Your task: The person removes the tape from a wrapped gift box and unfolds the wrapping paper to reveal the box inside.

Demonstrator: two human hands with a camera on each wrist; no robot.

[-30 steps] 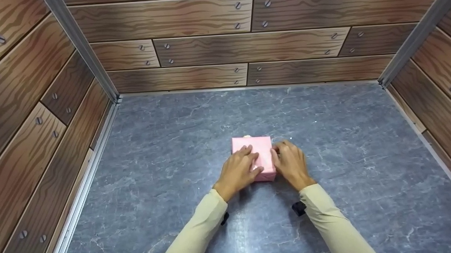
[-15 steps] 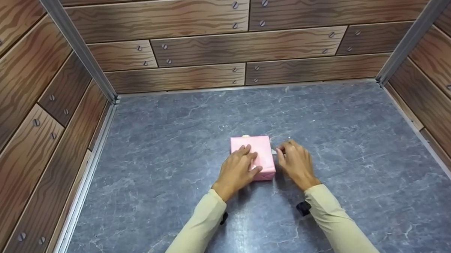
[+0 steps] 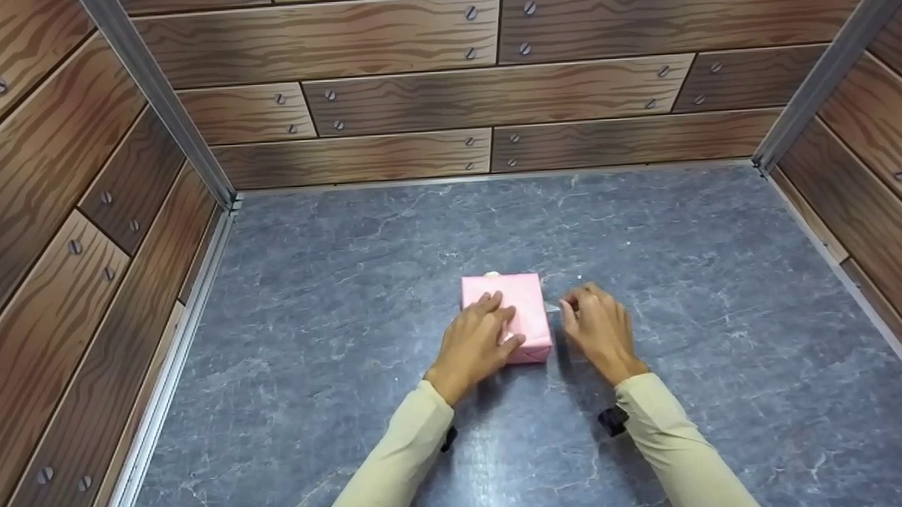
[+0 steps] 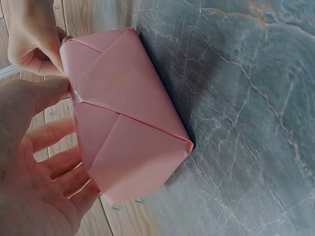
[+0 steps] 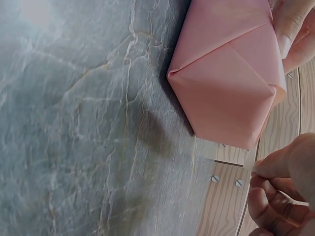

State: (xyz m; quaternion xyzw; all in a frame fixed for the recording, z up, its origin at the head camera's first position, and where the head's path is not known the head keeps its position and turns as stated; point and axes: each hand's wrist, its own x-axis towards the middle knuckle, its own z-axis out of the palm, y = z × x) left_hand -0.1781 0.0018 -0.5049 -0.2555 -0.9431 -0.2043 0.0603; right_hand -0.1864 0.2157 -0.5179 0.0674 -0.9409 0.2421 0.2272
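A box wrapped in pink paper (image 3: 526, 303) stands on the grey marbled surface, its end folds showing in the left wrist view, where the pink box (image 4: 123, 83) fills the middle. My left hand (image 3: 473, 343) rests spread on the top, with its fingers fairly straight. Just off the box's right side, my right hand (image 3: 600, 327) has its thumb and fingertips together, pinching a short clear strip (image 3: 552, 308) that looks like tape. In the right wrist view my right hand (image 5: 283, 184) stays apart from the box; the strip itself is hard to make out there.
Behind the box's far edge shows a small pale thing (image 3: 491, 274), mostly hidden. Tiny white specks lie on the grey surface (image 3: 332, 288). Wood-patterned walls (image 3: 415, 97) with metal corner posts (image 3: 168, 106) enclose the back and both sides.
My right hand has moved away from the box's right side, a little to the right, and a clear strip now shows between them. My left hand and the box have stayed put.
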